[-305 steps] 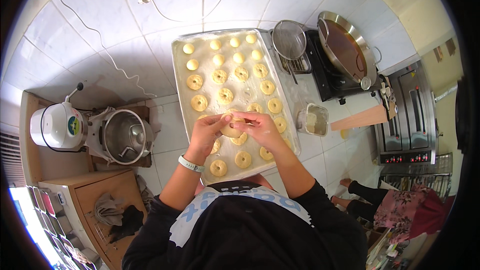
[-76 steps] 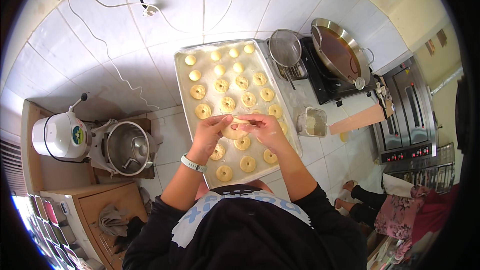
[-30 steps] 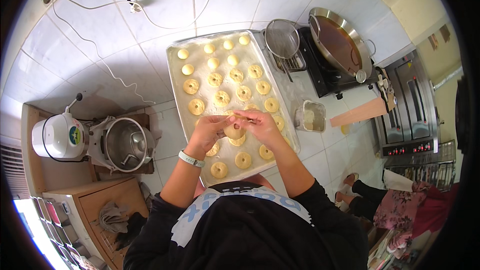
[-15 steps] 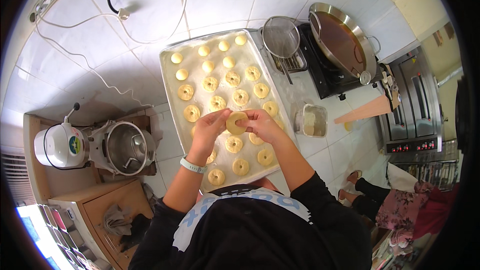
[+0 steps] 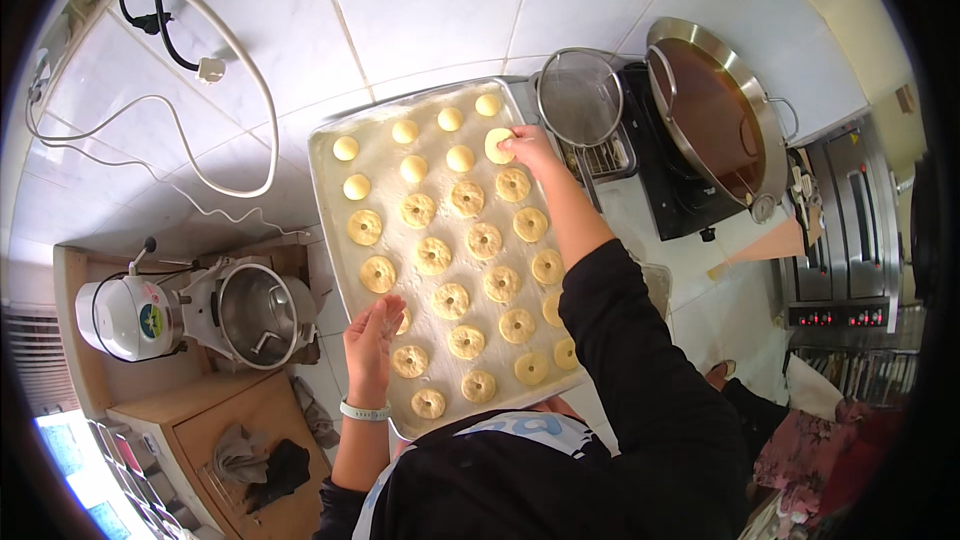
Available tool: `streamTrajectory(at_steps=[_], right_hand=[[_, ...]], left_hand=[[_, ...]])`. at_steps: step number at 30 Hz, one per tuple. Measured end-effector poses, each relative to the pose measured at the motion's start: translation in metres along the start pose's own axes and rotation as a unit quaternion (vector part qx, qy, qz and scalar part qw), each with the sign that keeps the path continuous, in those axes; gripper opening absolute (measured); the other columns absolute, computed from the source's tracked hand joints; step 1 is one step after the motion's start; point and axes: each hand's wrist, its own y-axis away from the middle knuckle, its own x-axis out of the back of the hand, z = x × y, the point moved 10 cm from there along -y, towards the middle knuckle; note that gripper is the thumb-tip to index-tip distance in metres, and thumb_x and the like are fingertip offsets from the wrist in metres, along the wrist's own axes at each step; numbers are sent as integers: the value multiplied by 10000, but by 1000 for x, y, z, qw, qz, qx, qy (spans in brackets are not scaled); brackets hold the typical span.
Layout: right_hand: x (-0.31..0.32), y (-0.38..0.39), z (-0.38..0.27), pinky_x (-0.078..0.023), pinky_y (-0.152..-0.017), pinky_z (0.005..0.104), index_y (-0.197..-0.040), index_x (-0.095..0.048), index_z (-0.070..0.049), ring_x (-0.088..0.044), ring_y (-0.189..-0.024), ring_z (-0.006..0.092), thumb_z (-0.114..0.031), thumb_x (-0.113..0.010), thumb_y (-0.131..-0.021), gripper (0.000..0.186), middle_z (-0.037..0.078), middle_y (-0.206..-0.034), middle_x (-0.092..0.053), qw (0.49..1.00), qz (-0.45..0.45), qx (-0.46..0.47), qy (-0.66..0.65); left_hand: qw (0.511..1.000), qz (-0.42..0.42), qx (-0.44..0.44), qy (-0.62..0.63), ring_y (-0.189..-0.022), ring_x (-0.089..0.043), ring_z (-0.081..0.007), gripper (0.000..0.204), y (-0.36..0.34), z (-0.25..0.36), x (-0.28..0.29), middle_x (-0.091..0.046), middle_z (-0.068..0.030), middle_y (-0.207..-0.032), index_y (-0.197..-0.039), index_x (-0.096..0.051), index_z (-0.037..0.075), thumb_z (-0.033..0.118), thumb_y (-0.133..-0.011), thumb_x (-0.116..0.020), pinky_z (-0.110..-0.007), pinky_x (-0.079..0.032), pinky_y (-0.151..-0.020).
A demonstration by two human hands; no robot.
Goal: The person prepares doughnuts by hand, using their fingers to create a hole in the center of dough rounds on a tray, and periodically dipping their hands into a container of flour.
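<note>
My right hand [image 5: 530,150] reaches to the tray's far right with its fingers on a pale dough ring [image 5: 497,146], at the front end of a column below one round ball. My left hand [image 5: 369,340], a light band at its wrist, hovers over the left edge of the large floured baking tray [image 5: 330,230]. Its fingers are loosely bent and slightly apart, with nothing held. Several flattened dough rings [image 5: 432,256] with small centre holes lie in rows over the near and middle tray. Smooth dough balls [image 5: 413,169] sit at the far end.
Right of the tray are a mesh strainer [image 5: 580,97] and a wide pan [image 5: 720,110] of brown liquid on a black stove [image 5: 690,200]. An oven [image 5: 845,230] stands further right. A stand mixer [image 5: 255,312] is at left. Another person [image 5: 800,455] is at lower right.
My hands have parted. The right hand carried the dough ring away from me to the tray's far right; the left hand drew back to the left edge. The view shifted slightly.
</note>
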Motion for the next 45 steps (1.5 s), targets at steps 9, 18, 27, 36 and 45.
streamTrajectory(at_steps=[9,18,27,36,45], right_hand=[[49,103,-116,-500,-734,333,-1037,-625,-4,-637,-823,308,9,-581,-724,317,193,-867,-644,897,182,279,290],[156,308,10,-516,-715,371,-799,-664,7,-638,-815,337,-82,-612,-721,129,204,-901,-647,837,66,-137,526],[133,307,42,-495,-755,420,-821,-629,33,-614,-865,380,-61,-555,-763,133,246,-836,-626,805,126,-112,568],[-103,252,-85,-265,-1059,435,-1278,-405,57,-358,-1272,313,-305,-420,-922,508,195,-1337,-415,855,-35,272,440],[-119,87,-50,-121,-1108,494,-1400,-243,6,-232,-1359,258,-476,-220,-953,658,140,-1464,-255,723,21,305,620]], left_hand=[[1000,10,11,23,-1021,-598,-264,246,-8,3,2,-629,-148,-1051,-1036,-595,-41,159,-899,-558,-379,-454,-939],[996,-55,50,42,-1018,-599,-277,255,-20,-8,-33,-625,-157,-1053,-1044,-585,-48,160,-903,-542,-390,-455,-943],[985,-146,83,40,-1058,-569,-312,310,-22,-20,-73,-594,-188,-1080,-1094,-538,-73,185,-928,-490,-397,-445,-960],[897,-250,239,276,-1278,-351,-316,836,-39,-39,-158,-350,-227,-1368,-1352,-232,-109,582,-901,-368,-395,-295,-1072],[941,-114,57,312,-1295,-340,-308,799,-43,15,-48,-364,-236,-1369,-1326,-284,-125,560,-918,-337,-392,-262,-1091]])
